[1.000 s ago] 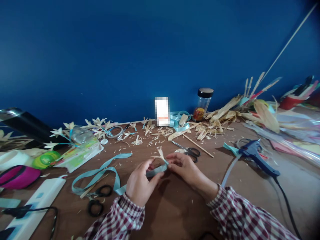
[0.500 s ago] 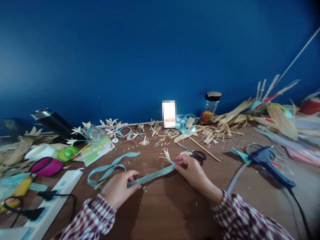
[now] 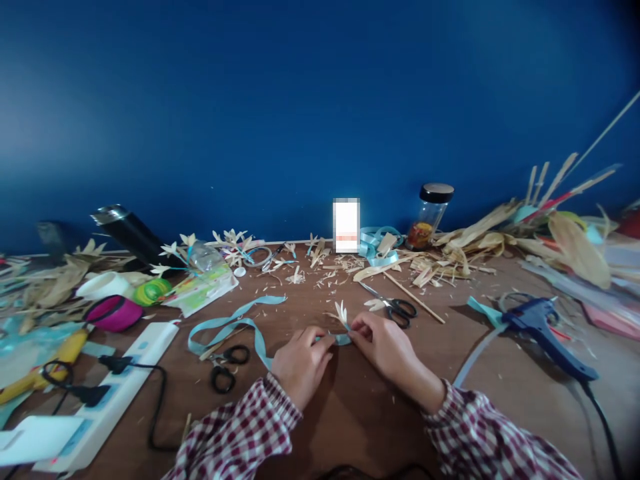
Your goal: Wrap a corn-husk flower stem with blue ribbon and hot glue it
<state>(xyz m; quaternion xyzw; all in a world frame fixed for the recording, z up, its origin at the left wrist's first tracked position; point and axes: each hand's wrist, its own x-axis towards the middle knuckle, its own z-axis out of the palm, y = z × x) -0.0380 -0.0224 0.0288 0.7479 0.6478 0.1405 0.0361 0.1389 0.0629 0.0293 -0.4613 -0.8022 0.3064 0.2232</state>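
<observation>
My left hand (image 3: pixel 300 360) and my right hand (image 3: pixel 383 343) meet at the middle of the brown table (image 3: pixel 350 413), both pinched on a light blue ribbon (image 3: pixel 240 323). The ribbon trails in a loop to the left. A small pale husk flower (image 3: pixel 343 312) sticks up from the ribbon between my fingertips, held by the right hand. Black-handled scissors (image 3: pixel 224 367) lie just left of my left hand. A second pair of scissors (image 3: pixel 395 307) lies just beyond my right hand.
A blue glue gun (image 3: pixel 543 327) with its cord lies at the right. Dried husks (image 3: pixel 480 240), a glass jar (image 3: pixel 431 215) and a ribbon roll (image 3: pixel 375 240) line the back. A white power strip (image 3: pixel 100 407), pink pouch (image 3: pixel 113 313) and finished flowers (image 3: pixel 210 250) sit left.
My left hand had slid out to the left along the ribbon, stretching it; now it is back beside the right hand, with the ribbon short between them. The view has shifted slightly.
</observation>
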